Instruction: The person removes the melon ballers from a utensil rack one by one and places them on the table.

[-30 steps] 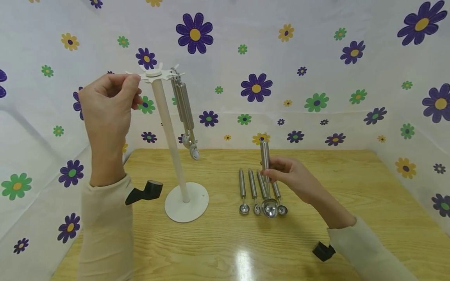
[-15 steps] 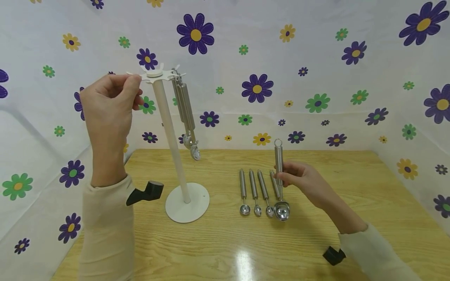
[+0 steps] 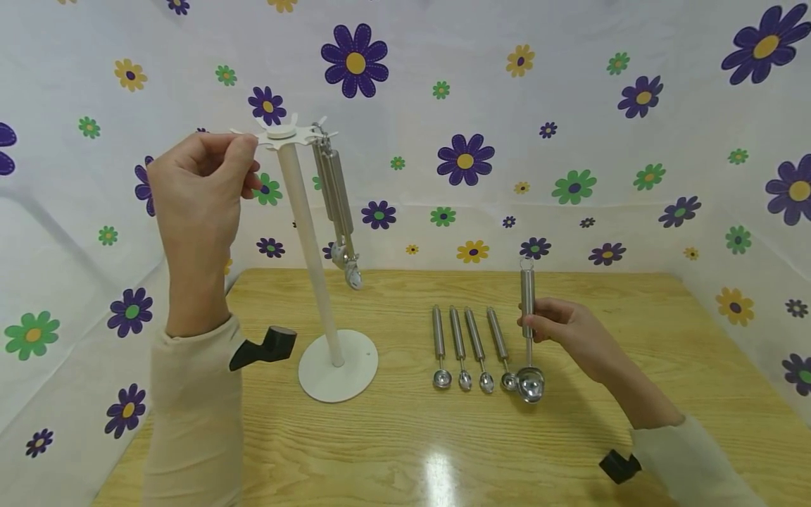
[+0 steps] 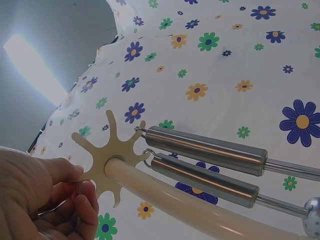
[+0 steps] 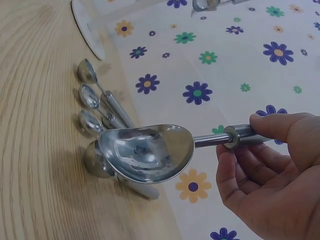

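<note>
My left hand pinches one arm of the white top piece of a utensil stand; the left wrist view shows thumb and fingers on that arm of the star-shaped top. Steel scoops hang by their end rings on the stand's far side. My right hand grips the handle of a larger steel scoop, upright, bowl down and ring on top. In the right wrist view its wide, wavy-rimmed bowl partly covers a smaller scoop behind it.
Several small scoops lie side by side on the wooden table, among them a leftmost scoop and a rightmost scoop. The stand's round base sits to their left. A flowered cloth covers the walls behind.
My right hand has carried the large scoop rightward and slightly down, from over the small scoops to beside the rightmost one. The left hand stays on the stand.
</note>
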The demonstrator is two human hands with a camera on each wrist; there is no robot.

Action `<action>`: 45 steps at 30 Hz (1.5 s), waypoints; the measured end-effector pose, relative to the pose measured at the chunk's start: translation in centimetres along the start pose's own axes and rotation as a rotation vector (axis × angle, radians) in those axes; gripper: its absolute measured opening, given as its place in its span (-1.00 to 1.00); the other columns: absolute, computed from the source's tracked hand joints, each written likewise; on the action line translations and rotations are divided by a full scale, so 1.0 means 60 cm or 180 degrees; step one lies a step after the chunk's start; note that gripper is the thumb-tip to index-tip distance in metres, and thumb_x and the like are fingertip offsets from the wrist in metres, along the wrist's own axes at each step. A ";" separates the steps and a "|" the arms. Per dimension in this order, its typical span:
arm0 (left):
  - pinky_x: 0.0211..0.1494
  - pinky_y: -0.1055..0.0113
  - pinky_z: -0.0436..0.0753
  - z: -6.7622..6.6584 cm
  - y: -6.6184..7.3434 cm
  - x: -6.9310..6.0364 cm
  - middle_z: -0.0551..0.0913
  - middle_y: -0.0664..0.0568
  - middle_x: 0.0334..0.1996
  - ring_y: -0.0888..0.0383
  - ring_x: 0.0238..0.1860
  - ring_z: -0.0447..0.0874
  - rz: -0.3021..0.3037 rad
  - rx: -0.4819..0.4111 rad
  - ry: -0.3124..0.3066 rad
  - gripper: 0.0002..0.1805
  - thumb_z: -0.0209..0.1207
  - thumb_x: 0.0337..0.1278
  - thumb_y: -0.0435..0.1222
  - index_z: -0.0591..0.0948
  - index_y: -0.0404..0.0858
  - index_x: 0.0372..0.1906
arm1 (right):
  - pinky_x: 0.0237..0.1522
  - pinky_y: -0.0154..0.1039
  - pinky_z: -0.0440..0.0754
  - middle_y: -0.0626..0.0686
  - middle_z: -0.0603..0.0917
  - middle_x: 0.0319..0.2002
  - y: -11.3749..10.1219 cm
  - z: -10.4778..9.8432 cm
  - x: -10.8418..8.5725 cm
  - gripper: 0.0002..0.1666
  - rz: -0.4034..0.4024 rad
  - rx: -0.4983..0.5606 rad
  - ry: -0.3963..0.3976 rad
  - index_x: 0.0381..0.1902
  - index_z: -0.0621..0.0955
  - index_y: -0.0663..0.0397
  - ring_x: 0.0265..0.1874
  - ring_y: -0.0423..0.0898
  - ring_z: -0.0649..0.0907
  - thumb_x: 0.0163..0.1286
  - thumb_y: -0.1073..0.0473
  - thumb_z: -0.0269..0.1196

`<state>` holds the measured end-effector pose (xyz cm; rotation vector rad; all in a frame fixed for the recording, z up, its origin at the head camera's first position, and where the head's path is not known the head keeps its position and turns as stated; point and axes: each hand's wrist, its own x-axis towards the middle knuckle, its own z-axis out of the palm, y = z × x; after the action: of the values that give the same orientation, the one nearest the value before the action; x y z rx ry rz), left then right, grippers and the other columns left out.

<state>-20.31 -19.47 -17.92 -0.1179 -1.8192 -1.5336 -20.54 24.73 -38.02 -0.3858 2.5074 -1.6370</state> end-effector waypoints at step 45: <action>-0.23 0.52 0.66 -0.001 0.001 0.000 0.70 0.05 -0.41 0.18 -0.46 0.63 -0.0047 -0.0027 -0.0052 -0.77 0.35 0.34 -0.16 0.79 -0.23 -0.08 | 0.08 -0.15 0.67 0.29 0.66 0.11 0.056 -0.021 0.013 -0.43 0.0288 0.0170 -0.0077 0.29 0.47 0.49 -0.05 -0.10 0.66 0.63 0.06 0.15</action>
<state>-20.23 -19.49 -17.86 -0.1214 -1.8302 -1.5550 -22.11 26.91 -40.55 -0.2803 2.4202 -1.6511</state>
